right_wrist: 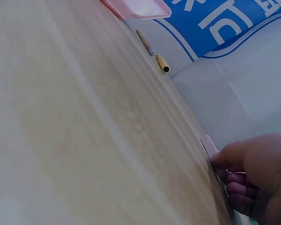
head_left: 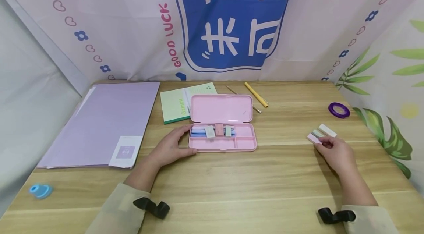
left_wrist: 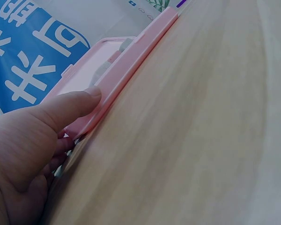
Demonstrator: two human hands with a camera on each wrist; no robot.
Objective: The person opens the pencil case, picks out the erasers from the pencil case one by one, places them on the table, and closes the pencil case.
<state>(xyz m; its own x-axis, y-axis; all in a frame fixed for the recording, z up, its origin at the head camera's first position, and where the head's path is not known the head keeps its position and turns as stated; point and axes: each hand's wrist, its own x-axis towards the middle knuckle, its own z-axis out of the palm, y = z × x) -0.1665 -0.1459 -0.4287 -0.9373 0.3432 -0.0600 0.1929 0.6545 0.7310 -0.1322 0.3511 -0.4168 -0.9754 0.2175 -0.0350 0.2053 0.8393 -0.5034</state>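
Observation:
A pink pencil case (head_left: 222, 145) lies with its lid raised, holding blue and lilac pens and several small eraser-like blocks in white, pink and green. My left hand (head_left: 170, 147) grips its left end, the thumb (left_wrist: 79, 105) against the front wall and the other fingers partly hidden. Far to the right, my right hand (head_left: 338, 153) pinches the near end of a small pale pink block (head_left: 313, 138). Beside that block lie a green block (head_left: 318, 133) and a white block (head_left: 328, 130). In the right wrist view the fingertips partly cover the pink block (right_wrist: 210, 145).
Behind the case lie a green notebook (head_left: 175, 106), a pencil (head_left: 256, 110) and a yellow pen (head_left: 256, 94). A purple tape roll (head_left: 347, 112) is at the right. At the left are a large lilac folder (head_left: 109, 116), a white card (head_left: 126, 151) and a blue cap-like piece (head_left: 41, 191).

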